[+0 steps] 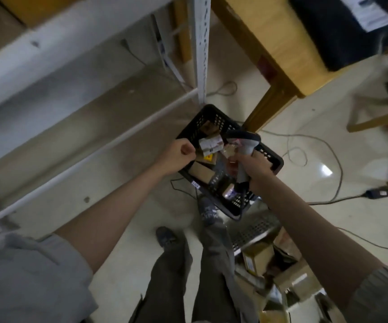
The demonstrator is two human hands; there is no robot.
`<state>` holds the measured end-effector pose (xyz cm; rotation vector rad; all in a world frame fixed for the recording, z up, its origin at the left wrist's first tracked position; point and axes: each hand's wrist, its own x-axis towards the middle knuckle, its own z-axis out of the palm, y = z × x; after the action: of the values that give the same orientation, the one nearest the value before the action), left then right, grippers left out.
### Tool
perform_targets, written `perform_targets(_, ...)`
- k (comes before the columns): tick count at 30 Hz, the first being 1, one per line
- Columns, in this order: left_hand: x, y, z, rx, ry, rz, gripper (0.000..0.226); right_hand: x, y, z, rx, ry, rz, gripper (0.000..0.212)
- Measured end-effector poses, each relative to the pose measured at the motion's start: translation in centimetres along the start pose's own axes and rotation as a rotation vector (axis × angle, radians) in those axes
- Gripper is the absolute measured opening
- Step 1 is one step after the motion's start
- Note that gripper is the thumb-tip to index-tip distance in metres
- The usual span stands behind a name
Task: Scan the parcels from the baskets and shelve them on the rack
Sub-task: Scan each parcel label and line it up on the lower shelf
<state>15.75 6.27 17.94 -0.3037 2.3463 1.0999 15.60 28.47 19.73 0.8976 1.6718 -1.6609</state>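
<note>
gripping 1 scanner point(243, 157) in right hand point(256, 166), left hand point(180, 156) fisted over 1 black basket point(211, 113)

Basket point(272, 157) on the floor point(281, 206) just before the rack point(201, 50) post, parcels point(210, 143) inside. Rack to the left, tabletop point(279, 43) behind right. Second basket point(256, 229) nearer, right of the legs point(176, 276), with boxes point(258, 257) beside it.

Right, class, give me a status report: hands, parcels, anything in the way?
Left hand fisted at the black basket rim. Right hand grips the scanner over the parcels in it. Cables trail on the floor nearby.
</note>
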Motion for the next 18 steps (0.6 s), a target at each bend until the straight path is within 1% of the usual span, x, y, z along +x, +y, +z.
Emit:
perform_targets(3, 3.9, -3.2, 3.4, 0.015, -0.011, -0.038, 0.016, 5.5, 2.8, -0.6, -0.01, -0.001, 0.042, 0.007)
perform_targets(6, 9.1, -7.2, 7.3, 0.041, -0.023, -0.086, 0.032, 12.3, 6.2, -0.6, -0.012, 0.008, 0.106, 0.009)
perform_targets(12, 19.6, -14.7, 14.3, 0.086, -0.033, -0.145, 0.059, 24.6, 12.2, 1.0, 0.062, -0.018, 0.173, 0.001)
perform_targets(13, 21.2, -15.8, 15.3, 0.096, -0.042, -0.152, 0.064, 26.4, 13.1, 1.3, 0.076, -0.017, 0.189, 0.004)
perform_targets(16, 25.9, -18.6, 18.1, 0.125, -0.039, -0.143, 0.079, 31.4, 15.4, 1.8, 0.128, 0.003, 0.246, 0.033)
perform_targets(17, 27.5, -19.4, 19.1, 0.15, -0.019, -0.123, 0.084, 32.9, 16.1, 1.9, 0.133, 0.009, 0.256, 0.037)
perform_targets(18, 29.1, -20.2, 20.0, 0.179, -0.001, -0.104, 0.088, 34.3, 16.7, 1.9, 0.133, 0.01, 0.263, 0.036)
